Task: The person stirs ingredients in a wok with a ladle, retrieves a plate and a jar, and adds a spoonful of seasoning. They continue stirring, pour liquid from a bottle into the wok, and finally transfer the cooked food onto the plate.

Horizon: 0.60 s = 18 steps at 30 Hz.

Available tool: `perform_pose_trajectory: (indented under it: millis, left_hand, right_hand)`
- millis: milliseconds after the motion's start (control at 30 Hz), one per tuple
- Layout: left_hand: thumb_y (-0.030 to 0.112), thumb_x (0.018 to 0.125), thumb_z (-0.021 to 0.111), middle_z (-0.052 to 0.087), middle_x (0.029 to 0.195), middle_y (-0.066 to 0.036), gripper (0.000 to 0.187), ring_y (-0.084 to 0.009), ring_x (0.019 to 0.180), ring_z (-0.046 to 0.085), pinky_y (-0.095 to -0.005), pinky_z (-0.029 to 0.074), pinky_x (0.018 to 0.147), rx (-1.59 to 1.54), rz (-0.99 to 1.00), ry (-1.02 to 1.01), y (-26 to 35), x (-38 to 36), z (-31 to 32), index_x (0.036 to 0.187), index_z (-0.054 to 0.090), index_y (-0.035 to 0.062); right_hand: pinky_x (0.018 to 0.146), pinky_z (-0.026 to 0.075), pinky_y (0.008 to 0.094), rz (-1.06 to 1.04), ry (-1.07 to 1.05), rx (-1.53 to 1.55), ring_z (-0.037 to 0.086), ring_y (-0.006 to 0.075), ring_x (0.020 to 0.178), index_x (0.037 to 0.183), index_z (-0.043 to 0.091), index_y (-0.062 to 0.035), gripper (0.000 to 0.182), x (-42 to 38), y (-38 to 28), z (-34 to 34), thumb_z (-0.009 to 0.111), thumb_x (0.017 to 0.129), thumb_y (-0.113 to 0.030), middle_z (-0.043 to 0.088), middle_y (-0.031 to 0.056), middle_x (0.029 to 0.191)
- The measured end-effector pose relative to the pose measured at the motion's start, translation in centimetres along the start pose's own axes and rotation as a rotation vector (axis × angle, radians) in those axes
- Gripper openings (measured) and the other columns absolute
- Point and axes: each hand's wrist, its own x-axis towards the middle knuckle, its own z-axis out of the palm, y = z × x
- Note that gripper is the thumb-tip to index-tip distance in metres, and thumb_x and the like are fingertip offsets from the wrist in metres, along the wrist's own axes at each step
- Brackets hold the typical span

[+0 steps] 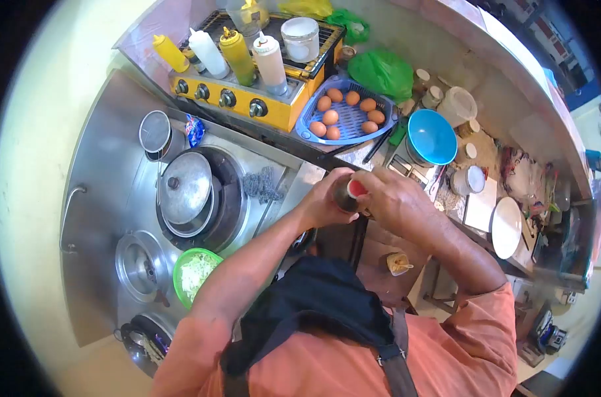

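A dark bottle with a red cap is between my two hands, in front of my chest. My left hand wraps round the bottle's body. The fingers of my right hand are closed at the red cap. Behind the hands, a blue basket holds several brown eggs. To the left of my left hand lies a dark grey scouring mesh on the steel counter.
A lidded pot sits on the burner at left, with a green bowl of shredded vegetable below it. Squeeze bottles stand on the yellow stove. At right are a blue bowl and a white plate.
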Motion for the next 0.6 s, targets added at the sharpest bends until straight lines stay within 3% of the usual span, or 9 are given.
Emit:
perform_pose_trajectory:
  millis: [133,200,233,267,333,367,400,533,600]
  left_hand:
    - [0.011,0.064,0.084,0.053,0.121,-0.009,0.079,-0.0182,0.115,0.051,-0.0342,0.042,0.099,0.109,0.143,0.161,0.6,3.1,-0.4,0.128,0.04,0.0046]
    - [0.012,0.065,0.084,0.053,0.123,-0.009,0.077,-0.0183,0.115,0.052,-0.034,0.042,0.099,0.058,0.104,0.173,1.4,4.6,-1.0,0.129,0.041,0.0052]
    - [0.012,0.064,0.084,0.053,0.123,-0.009,0.078,-0.0188,0.115,0.052,-0.0342,0.042,0.099,0.096,0.11,0.19,1.5,5.8,-1.3,0.129,0.041,0.0052]
    - [0.012,0.064,0.084,0.053,0.124,-0.009,0.078,-0.0193,0.115,0.052,-0.0343,0.042,0.099,0.133,0.113,0.21,1.6,7.1,-1.6,0.129,0.041,0.0053]
    - [0.013,0.064,0.083,0.053,0.123,-0.011,0.079,-0.0213,0.115,0.053,-0.0341,0.042,0.099,-0.009,0.245,0.241,2.8,10.0,-2.7,0.13,0.04,0.0049]
    - [0.012,0.065,0.082,0.053,0.123,-0.012,0.079,-0.0229,0.115,0.053,-0.0341,0.042,0.099,0.166,0.244,0.217,4.2,11.5,-3.3,0.13,0.038,0.0042]
    - [0.012,0.066,0.081,0.053,0.123,-0.014,0.079,-0.0245,0.115,0.053,-0.0342,0.041,0.099,0.344,0.241,0.192,5.0,13.1,-3.8,0.131,0.037,0.0035]
    - [0.017,0.07,0.078,0.051,0.125,-0.019,0.083,-0.0308,0.119,0.05,-0.0365,0.038,0.102,0.435,0.325,0.228,4.3,19.2,-6.3,0.135,0.029,0.0014]
    - [0.021,0.069,0.079,0.048,0.127,-0.022,0.093,-0.0327,0.122,0.048,-0.0366,0.036,0.104,0.424,0.273,0.176,2.5,22.9,-8.3,0.14,0.022,-0.0003]
  right_hand:
    - [0.067,0.051,0.0409,0.141,0.055,-0.103,0.062,0.0328,0.079,0.1,0.057,-0.0052,0.022,2.5,2.1,-0.4,0.064,0.081,-0.015,0.058,0.0138,0.087]
    - [0.073,0.051,0.04,0.204,0.222,0.006,0.061,0.0332,0.088,0.103,0.06,-0.0072,0.033,3.7,3.4,-0.8,0.072,0.076,-0.022,0.058,0.0175,0.095]
    - [0.084,0.05,0.0384,0.304,0.232,0.086,0.06,0.0304,0.102,0.116,0.056,-0.0086,0.056,3.7,4.3,-1.1,0.079,0.07,-0.03,0.057,0.0176,0.112]
    - [0.084,0.05,0.0384,0.295,0.235,0.086,0.06,0.0304,0.102,0.116,0.056,-0.0086,0.056,3.5,6.1,0.0,0.079,0.07,-0.03,0.057,0.0176,0.112]
    - [0.093,0.046,0.0386,0.342,0.364,0.722,0.057,0.0258,0.111,0.126,0.05,-0.0087,0.074,3.3,10.0,3.7,0.084,0.066,-0.034,0.053,0.0129,0.126]
    - [0.096,0.043,0.0373,0.33,0.397,0.963,0.055,0.0219,0.111,0.13,0.045,-0.007,0.081,4.4,10.0,4.3,0.087,0.064,-0.028,0.054,0.0073,0.126]
    - [0.096,0.043,0.0373,0.315,0.389,0.961,0.055,0.0219,0.111,0.13,0.045,-0.007,0.081,5.4,11.2,4.4,0.087,0.064,-0.028,0.054,0.0073,0.126]
    - [0.083,0.048,0.0308,0.233,0.754,0.899,0.058,0.0174,0.098,0.121,0.05,-0.0041,0.062,11.3,14.3,2.1,0.076,0.066,-0.016,0.059,0.0052,0.109]
    - [0.08,0.05,0.0321,0.261,0.767,0.804,0.061,0.0179,0.089,0.113,0.056,-0.0032,0.048,14.2,16.3,-0.2,0.075,0.069,-0.01,0.063,0.0062,0.101]
